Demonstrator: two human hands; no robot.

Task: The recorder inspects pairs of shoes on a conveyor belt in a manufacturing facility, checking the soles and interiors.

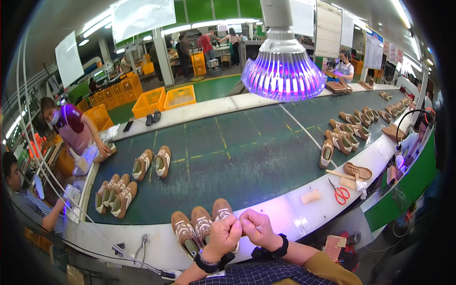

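My left hand (225,234) and my right hand (259,228) meet in front of me above the near edge of the white work surface. The fingers of both are curled in, thumbs on top, almost touching each other; what they pinch, if anything, is too small or hidden to make out. Directly behind and beside my left hand stand brown sneakers with white laces, toes pointing away: a left one (184,228), a middle one (201,221) and a right one (222,207). My hands cover part of them.
A dark green conveyor belt (256,156) carries more sneakers (124,198) at left and others (341,140) at right. Red-handled scissors (340,194), a shoe sole (357,171) and pliers (142,245) lie on the white edge. A purple-lit lamp (283,71) hangs above. Co-workers sit at both ends.
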